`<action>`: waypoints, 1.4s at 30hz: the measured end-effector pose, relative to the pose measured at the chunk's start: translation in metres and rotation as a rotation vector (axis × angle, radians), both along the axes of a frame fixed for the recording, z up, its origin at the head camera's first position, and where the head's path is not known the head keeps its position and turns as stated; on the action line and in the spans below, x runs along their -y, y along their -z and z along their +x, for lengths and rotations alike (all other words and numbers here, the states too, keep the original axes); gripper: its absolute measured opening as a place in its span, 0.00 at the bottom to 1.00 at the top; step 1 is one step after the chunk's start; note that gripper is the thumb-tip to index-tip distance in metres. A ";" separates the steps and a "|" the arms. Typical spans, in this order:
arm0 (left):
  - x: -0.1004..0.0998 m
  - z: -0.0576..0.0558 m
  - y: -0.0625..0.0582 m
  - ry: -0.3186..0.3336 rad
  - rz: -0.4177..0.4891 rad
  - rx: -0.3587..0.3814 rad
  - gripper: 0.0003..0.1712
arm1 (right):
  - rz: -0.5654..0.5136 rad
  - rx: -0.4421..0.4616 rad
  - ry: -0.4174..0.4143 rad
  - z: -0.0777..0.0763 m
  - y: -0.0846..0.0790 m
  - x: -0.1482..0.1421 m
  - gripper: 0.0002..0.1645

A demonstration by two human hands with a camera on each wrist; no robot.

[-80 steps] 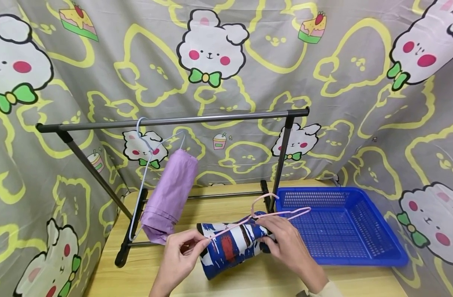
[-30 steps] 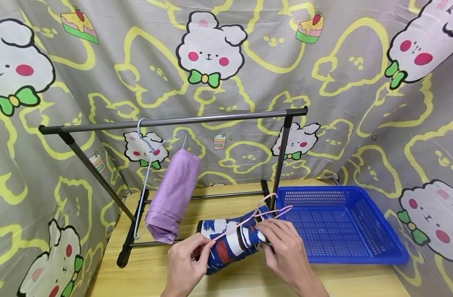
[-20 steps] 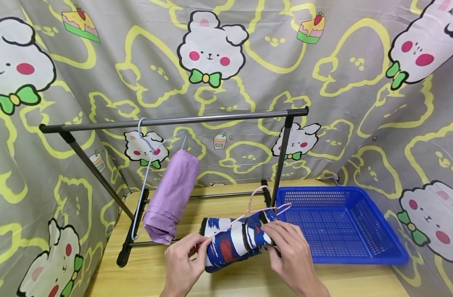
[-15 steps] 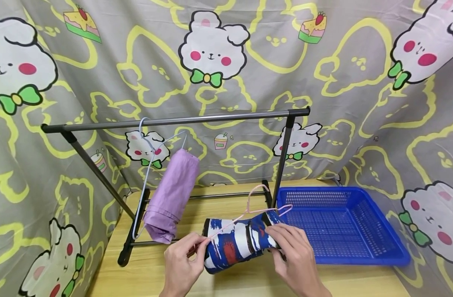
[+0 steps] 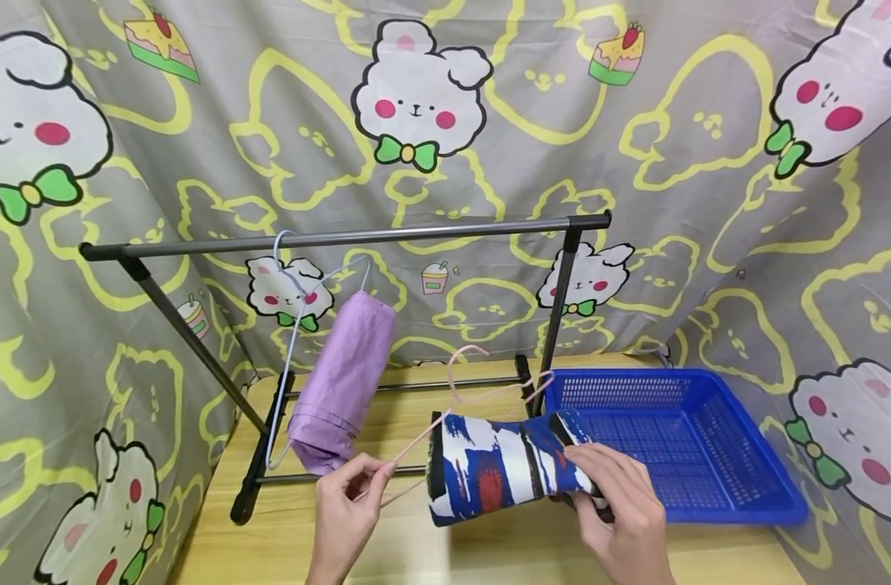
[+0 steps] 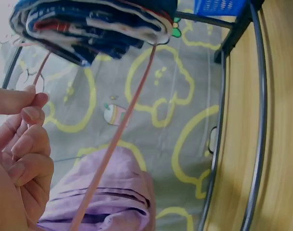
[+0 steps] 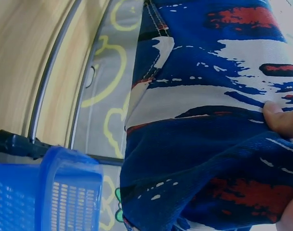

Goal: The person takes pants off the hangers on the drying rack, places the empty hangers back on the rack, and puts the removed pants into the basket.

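With thumb and index finger, my left hand (image 5: 346, 504) pinches the left end of a pink hanger (image 5: 421, 439). Folded pants (image 5: 503, 471), printed blue, white and red, sit around the hanger's lower bar; in the left wrist view the bar (image 6: 121, 126) runs into the fold. My right hand (image 5: 624, 512) grips the right end of the pants, thumb below and fingers on top. The hanger's hook points up behind the pants, and its right corner shows beyond them. Close up in the right wrist view, the pants (image 7: 209, 106) show a stitched pocket seam.
A dark metal rack (image 5: 408, 236) stands on the wooden table (image 5: 270, 552). On its left side hangs a light blue hanger (image 5: 277, 248) with a folded purple garment (image 5: 346, 374). A blue plastic basket (image 5: 679, 447) stands at the right. Patterned curtains surround the table.
The pants have shifted right with my right hand, baring more of the hanger's left end. The hook has moved left and up. My left hand has moved slightly left, keeping its pinch.
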State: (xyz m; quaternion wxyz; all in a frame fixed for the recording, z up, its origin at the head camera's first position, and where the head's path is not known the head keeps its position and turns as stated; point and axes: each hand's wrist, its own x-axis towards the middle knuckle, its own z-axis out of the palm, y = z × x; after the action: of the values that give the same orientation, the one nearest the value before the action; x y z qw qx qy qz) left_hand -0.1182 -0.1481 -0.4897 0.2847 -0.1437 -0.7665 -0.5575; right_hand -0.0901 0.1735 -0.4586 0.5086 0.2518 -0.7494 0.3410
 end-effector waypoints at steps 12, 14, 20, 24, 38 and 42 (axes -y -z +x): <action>-0.010 0.006 -0.015 -0.066 0.237 0.123 0.07 | -0.058 0.065 0.080 0.008 0.013 -0.013 0.16; -0.012 0.005 -0.023 -0.066 0.264 0.122 0.06 | -0.066 0.067 0.090 0.008 0.015 -0.014 0.16; -0.020 -0.004 -0.045 -0.054 0.335 0.128 0.06 | -0.064 0.120 0.125 0.012 0.028 -0.021 0.17; -0.025 -0.010 -0.055 -0.041 0.335 0.130 0.07 | -0.063 0.153 0.152 0.012 0.038 -0.025 0.18; -0.036 -0.031 -0.080 0.094 0.417 0.100 0.11 | -0.069 0.216 0.169 0.014 0.050 -0.026 0.19; -0.039 -0.036 -0.079 0.097 0.423 0.106 0.11 | -0.068 0.211 0.162 0.014 0.052 -0.025 0.20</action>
State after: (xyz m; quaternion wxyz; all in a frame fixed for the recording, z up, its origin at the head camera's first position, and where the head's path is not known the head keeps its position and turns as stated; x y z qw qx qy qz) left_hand -0.1544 -0.1093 -0.4106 0.2406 -0.0878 -0.6387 -0.7256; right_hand -0.0762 0.1980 -0.5108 0.4611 0.1358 -0.8047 0.3485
